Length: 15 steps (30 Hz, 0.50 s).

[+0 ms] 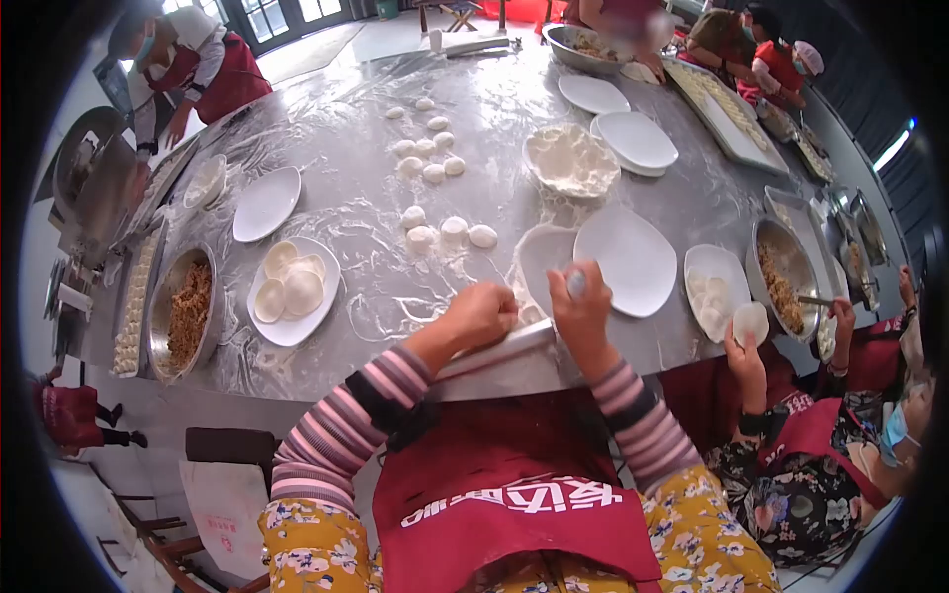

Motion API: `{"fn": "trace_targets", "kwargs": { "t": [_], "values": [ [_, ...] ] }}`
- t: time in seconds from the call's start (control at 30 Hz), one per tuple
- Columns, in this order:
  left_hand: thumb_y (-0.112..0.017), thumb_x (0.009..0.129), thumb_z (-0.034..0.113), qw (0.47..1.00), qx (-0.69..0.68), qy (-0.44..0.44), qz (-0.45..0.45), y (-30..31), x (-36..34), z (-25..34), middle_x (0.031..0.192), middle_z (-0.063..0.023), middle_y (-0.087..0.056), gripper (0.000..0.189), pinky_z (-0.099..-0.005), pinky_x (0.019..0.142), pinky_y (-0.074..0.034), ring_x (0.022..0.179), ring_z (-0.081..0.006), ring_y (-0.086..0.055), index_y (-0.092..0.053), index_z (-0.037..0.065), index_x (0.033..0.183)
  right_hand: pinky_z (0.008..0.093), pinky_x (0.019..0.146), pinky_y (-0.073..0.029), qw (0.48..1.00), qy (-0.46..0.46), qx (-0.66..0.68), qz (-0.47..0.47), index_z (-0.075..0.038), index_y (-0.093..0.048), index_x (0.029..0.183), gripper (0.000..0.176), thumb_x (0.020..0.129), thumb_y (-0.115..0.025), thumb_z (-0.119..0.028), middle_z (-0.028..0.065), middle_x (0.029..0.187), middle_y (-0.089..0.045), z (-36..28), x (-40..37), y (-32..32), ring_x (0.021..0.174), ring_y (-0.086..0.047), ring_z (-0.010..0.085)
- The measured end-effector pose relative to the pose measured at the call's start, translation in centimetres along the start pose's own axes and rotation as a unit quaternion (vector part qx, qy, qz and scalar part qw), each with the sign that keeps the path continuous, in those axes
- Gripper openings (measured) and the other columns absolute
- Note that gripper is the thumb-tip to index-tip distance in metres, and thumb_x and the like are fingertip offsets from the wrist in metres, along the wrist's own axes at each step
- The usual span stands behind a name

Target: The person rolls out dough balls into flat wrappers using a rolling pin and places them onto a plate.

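Observation:
At the front edge of the steel table (376, 371), my left hand (481, 314) is closed, its fingers curled down; what they hold, if anything, is hidden. A pale bar that looks like a rolling pin (499, 350) lies at an angle just below that hand. My right hand (583, 308) is wrapped round what seems to be its far end, where a rounded grey tip shows. Between and beyond the hands lies a floured plate (544, 257). Balls of dough (454, 229) sit on the table ahead. At left, a white plate (324, 306) carries round dough wrappers (301, 293).
White plates (628, 262) and a bowl of flour (571, 158) stand ahead. Bowls of filling stand left (186, 316) and right (784, 272), near trays of dumplings (138, 296). At my right a person's hand (746, 371) holds a wrapper. Other people stand around the table.

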<state>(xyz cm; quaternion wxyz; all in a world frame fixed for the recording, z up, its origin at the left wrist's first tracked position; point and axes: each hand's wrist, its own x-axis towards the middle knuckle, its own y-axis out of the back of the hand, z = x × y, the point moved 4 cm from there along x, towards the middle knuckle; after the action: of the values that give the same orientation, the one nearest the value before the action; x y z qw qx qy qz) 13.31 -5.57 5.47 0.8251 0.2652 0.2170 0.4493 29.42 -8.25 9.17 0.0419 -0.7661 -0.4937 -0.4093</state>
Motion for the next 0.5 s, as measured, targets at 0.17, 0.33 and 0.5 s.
{"fn": "trace_targets", "kwargs": {
  "t": [0.17,0.33,0.5],
  "values": [
    [-0.063,0.077,0.008,0.999,-0.025,0.030,-0.014,0.4,-1.3,-0.5,0.072,-0.0134,-0.063,0.011,-0.0338,0.061,-0.048,0.066,-0.0196,-0.061,-0.060,-0.001,0.083,0.0395,0.048,-0.042,1.000,-0.015,0.015,0.005,-0.005,-0.049,0.084,0.023,0.074,-0.069,-0.005,0.0159,0.063,-0.052,0.1,-1.9,1.6,0.054,-0.054,0.0362],
    [-0.061,0.076,0.012,0.999,0.037,0.001,0.035,0.2,0.6,0.1,0.079,-0.0174,-0.064,0.013,-0.0374,0.066,-0.048,0.072,-0.0323,-0.061,-0.062,0.002,0.085,0.0399,0.049,-0.042,0.998,-0.034,0.049,-0.018,-0.005,-0.049,0.086,0.023,0.075,-0.068,-0.005,0.0177,0.064,-0.052,0.7,1.4,-2.1,0.056,-0.055,0.0374],
    [-0.060,0.075,0.006,0.999,0.028,-0.019,-0.003,0.6,-0.9,-1.0,0.077,-0.0174,-0.063,0.010,-0.0364,0.066,-0.048,0.072,-0.0304,-0.062,-0.061,0.001,0.083,0.0373,0.048,-0.042,0.999,-0.027,0.024,-0.009,-0.005,-0.048,0.084,0.024,0.073,-0.070,-0.003,0.0119,0.062,-0.051,-0.3,-2.7,2.4,0.052,-0.054,0.0307]
  ]
}}
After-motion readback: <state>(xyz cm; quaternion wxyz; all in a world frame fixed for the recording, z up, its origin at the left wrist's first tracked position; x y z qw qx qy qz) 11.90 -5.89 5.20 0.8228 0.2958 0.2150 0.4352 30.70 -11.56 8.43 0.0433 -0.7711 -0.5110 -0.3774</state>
